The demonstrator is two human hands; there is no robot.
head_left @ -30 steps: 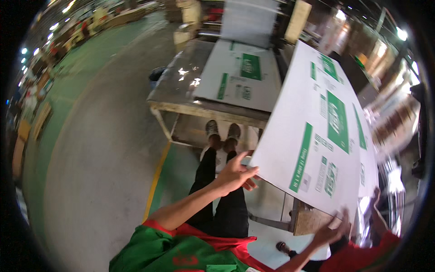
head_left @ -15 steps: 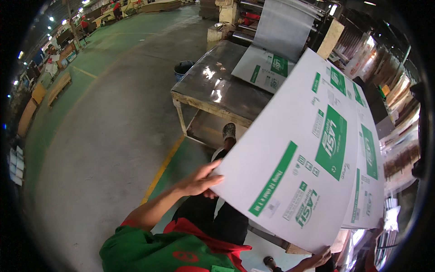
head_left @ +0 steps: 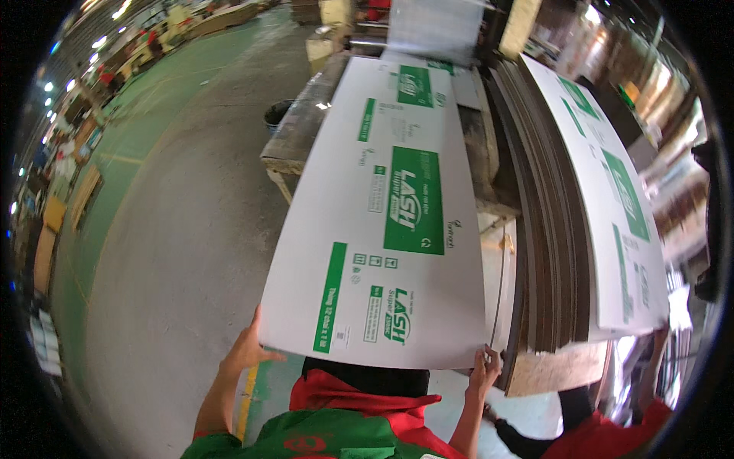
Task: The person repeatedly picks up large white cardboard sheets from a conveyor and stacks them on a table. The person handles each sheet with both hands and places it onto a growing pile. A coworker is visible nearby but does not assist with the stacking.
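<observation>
A large white cardboard sheet (head_left: 355, 206) with green printed panels stretches out in front of me, its near edge close to my body. My left hand (head_left: 248, 350) grips its near left corner, with part of the fingers hidden at the edge. At the near right corner, my right hand (head_left: 485, 370) is closed on the sheet, fingertips curled over the edge. The sheet's far part lies over a metal-topped table (head_left: 310, 115). To the right rises a tall stack of cardboard sheets (head_left: 552, 229), a similar white and green printed sheet (head_left: 612, 191) on top.
Behind the table stands a machine with rollers (head_left: 370, 44) and a hanging translucent sheet (head_left: 436, 30). A dark bucket (head_left: 277, 115) is beside the table. A wooden pallet (head_left: 554, 372) supports the stack. At lower right, a co-worker in red (head_left: 612, 436) reaches to the stack's near edge.
The held sheet has swung left, away from the stack, and now points toward the machine over the table. Both my hands have moved with it, and the stack's side has come into sight.
</observation>
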